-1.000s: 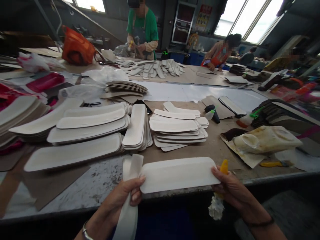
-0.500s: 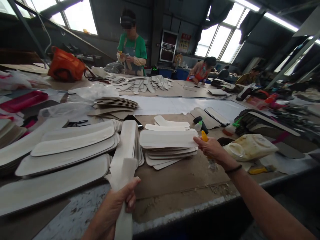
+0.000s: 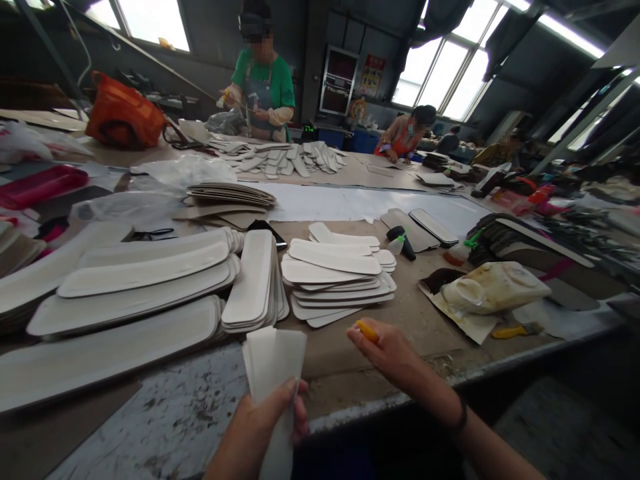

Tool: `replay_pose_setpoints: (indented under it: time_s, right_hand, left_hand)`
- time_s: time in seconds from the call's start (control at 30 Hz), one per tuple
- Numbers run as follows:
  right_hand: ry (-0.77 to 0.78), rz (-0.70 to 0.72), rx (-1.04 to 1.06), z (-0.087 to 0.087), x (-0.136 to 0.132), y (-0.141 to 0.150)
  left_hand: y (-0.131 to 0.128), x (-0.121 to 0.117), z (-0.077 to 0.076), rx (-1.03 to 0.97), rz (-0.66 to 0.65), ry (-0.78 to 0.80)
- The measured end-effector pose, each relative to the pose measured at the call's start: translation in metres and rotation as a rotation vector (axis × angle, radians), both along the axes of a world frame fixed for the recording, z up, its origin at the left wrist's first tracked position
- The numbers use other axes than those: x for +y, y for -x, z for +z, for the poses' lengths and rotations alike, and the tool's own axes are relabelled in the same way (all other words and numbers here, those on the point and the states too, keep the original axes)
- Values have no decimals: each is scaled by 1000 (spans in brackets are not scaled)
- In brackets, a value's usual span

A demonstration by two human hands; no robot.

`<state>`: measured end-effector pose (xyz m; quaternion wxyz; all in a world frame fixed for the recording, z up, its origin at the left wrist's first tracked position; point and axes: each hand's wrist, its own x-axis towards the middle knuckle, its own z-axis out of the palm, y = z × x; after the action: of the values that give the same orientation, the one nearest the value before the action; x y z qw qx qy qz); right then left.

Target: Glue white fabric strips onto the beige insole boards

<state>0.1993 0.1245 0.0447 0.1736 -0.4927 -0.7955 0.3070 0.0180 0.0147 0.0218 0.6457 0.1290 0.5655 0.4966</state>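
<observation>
1. The left hand (image 3: 270, 421) is closed around a fanned bundle of white strips (image 3: 276, 360), held upright over the near edge of the bench (image 3: 345, 383).
2. The right hand (image 3: 393, 353) is curled around a yellow handle (image 3: 367, 331), whose far end is hidden; it is above the bench, apart from the left hand.
3. Just beyond both lies an uneven stack of white panels (image 3: 333, 259); a narrower stack (image 3: 249, 277) stands beside it, with long panels (image 3: 105, 350) farther left.
4. Rightward lie a stained plastic jug (image 3: 495, 287) and a yellow-handled brush (image 3: 510, 331).
5. Across the bench, a person in green (image 3: 280, 83) works.
</observation>
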Motion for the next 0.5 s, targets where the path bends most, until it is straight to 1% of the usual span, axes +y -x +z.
replay_pose_setpoints:
  time_s: [0.1,0.13,0.17,0.23,0.3,0.33,0.4,0.5]
  right_hand:
    - [146,141,20,-3,-22,17]
    - [151,176,9,-3,-27,21]
    - [125,198,-18,-3,-32,24]
    - [1,214,-123,-4,-38,28]
    - [-177,238,-266,-8,-43,32]
    - [-270,261,-328,-11,-46,33]
    - [-445,318,-391,-19,-51,38]
    - [-659,359,-349,-30,-53,47]
  left_hand:
    - [-9,-6,-2,35,-24,16]
    - [-10,-8,-3,29,-24,17]
    - [-12,-9,-4,11,-13,15]
    - [-12,-11,-7,-57,34,12]
    - [-11,-12,-9,-127,68,11]
    - [-10,-12,-11,-143,60,8]
    - [-8,-11,-13,-92,0,-23]
    - [-5,-10,-18,63,-84,-47]
